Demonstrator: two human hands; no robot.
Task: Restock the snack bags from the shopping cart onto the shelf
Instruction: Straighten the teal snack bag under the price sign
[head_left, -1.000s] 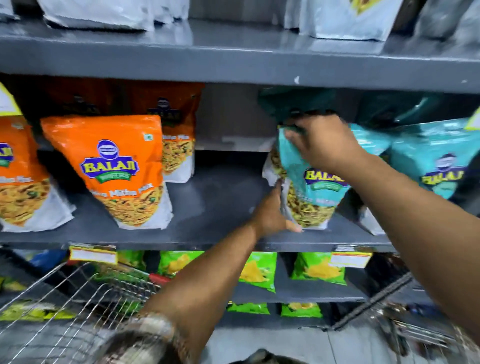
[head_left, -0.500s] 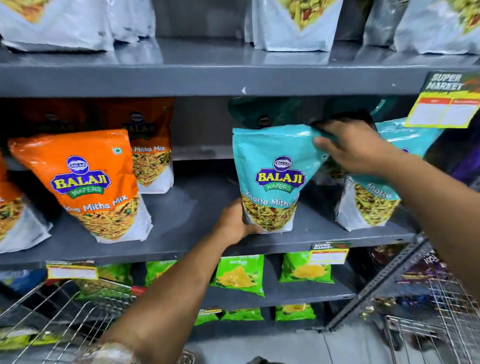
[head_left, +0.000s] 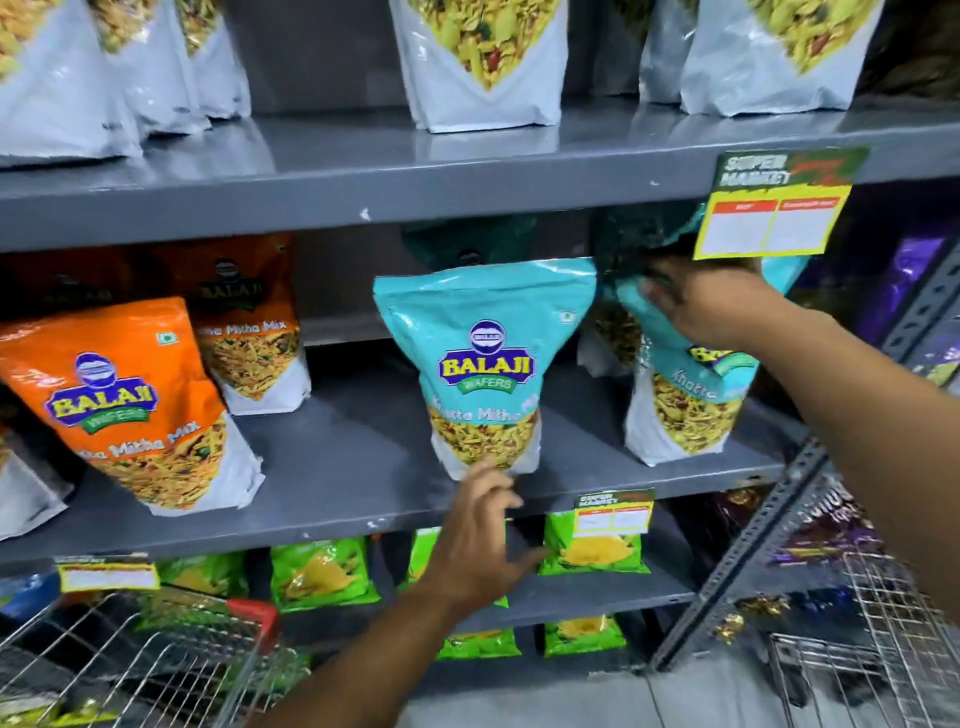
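Just above the open, empty left hand (head_left: 480, 540), the teal snack bag (head_left: 485, 371) is standing upright on the shelf (head_left: 343, 467), while the right hand (head_left: 698, 301) is pinching a neighbouring teal bag's (head_left: 685, 410) top, best nudged square and forward-facing.

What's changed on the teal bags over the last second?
The left hand let go of the front teal bag, now standing alone, facing out. The right hand moved right onto the next teal bag, gripping its top. The orange bags stayed put.
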